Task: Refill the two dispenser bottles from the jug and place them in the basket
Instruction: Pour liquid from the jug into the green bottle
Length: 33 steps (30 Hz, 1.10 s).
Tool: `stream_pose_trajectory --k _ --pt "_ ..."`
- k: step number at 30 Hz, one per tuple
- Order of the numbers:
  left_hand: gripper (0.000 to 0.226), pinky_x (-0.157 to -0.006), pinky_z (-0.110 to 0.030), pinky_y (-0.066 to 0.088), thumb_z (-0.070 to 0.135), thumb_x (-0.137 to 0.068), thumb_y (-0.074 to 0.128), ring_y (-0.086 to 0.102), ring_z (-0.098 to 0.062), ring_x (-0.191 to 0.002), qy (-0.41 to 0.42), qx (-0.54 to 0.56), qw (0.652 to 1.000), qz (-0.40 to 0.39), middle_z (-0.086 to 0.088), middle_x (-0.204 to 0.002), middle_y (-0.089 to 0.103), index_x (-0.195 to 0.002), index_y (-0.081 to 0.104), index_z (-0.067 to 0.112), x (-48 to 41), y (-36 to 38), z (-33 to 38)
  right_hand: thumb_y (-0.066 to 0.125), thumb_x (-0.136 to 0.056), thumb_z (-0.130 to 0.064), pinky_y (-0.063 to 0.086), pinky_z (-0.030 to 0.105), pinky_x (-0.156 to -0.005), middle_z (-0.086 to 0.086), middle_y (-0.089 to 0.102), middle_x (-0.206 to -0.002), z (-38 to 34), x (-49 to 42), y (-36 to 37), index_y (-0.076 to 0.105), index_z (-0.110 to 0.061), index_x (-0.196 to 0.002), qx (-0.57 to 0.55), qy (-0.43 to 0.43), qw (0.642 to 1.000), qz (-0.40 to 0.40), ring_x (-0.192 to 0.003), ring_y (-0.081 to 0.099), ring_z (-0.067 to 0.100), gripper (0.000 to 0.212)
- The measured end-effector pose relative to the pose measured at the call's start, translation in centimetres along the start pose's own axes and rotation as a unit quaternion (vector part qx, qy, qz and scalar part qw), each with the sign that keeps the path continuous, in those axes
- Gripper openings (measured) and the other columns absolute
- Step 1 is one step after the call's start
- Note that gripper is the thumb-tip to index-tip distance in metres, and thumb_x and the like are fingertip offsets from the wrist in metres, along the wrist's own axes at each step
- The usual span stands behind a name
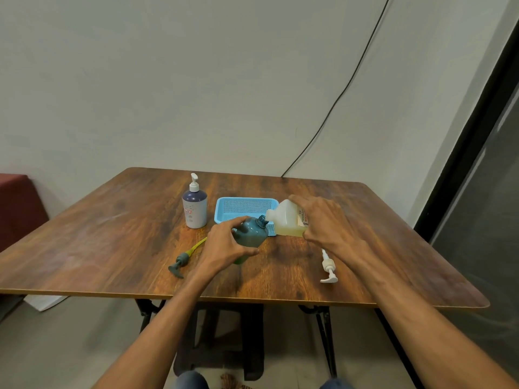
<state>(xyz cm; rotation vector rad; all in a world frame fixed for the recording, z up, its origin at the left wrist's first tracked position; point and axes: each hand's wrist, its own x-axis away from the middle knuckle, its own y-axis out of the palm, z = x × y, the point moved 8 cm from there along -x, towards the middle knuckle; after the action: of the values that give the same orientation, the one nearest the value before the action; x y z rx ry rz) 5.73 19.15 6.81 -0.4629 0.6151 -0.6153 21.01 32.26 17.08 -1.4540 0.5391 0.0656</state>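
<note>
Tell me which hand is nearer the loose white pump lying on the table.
Right. The right hand, gripping the jug, is just beyond the white pump; the left hand holds the teal bottle, farther off to the pump's left.

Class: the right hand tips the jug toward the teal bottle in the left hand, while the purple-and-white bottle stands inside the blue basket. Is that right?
Not quite. The head view shows the purple-and-white bottle standing on the table beside the blue basket, not inside it. The rest holds.
</note>
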Motion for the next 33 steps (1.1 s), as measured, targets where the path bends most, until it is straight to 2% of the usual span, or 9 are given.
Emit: stream_pose_trajectory --k 18,23,33 --pt "0.086 -0.08 -0.017 0.048 0.037 -0.062 0.09 0.059 -0.008 -0.101 -0.002 0.001 1.0 -0.004 0.004 -0.119 0.062 -0.138 0.053 0.024 -0.12 0.04 -0.12 0.079 -0.077 -0.024 0.049 0.042 -0.093 0.004 0.06 -0.129 0.21 -0.39 0.48 0.044 -0.021 -0.145 -0.009 -0.005 1.0 0.006 -0.111 0.059 0.024 0.077" --pt "0.085 -0.085 -0.026 0.054 0.038 -0.061 0.091 0.06 -0.01 -0.102 0.001 -0.001 1.0 -0.001 0.005 -0.117 0.064 -0.137 0.054 0.024 -0.17 -0.04 -0.02 0.079 -0.076 -0.023 0.05 0.041 -0.089 0.003 0.062 -0.124 0.26 -0.43 0.3 0.046 -0.022 -0.143 -0.007 -0.01 1.0 0.014 -0.107 0.059 0.024 0.075" --pt "0.085 -0.08 -0.017 0.049 0.038 -0.062 0.09 0.059 -0.01 -0.102 0.0 0.0 1.0 0.0 0.005 -0.118 0.063 -0.137 0.054 0.024 0.07 0.05 0.05 0.08 -0.074 -0.025 0.051 0.045 -0.089 0.003 0.063 -0.121 0.37 -0.47 0.45 0.047 -0.023 -0.142 -0.003 -0.01 1.0 0.013 -0.105 0.061 0.024 0.075"
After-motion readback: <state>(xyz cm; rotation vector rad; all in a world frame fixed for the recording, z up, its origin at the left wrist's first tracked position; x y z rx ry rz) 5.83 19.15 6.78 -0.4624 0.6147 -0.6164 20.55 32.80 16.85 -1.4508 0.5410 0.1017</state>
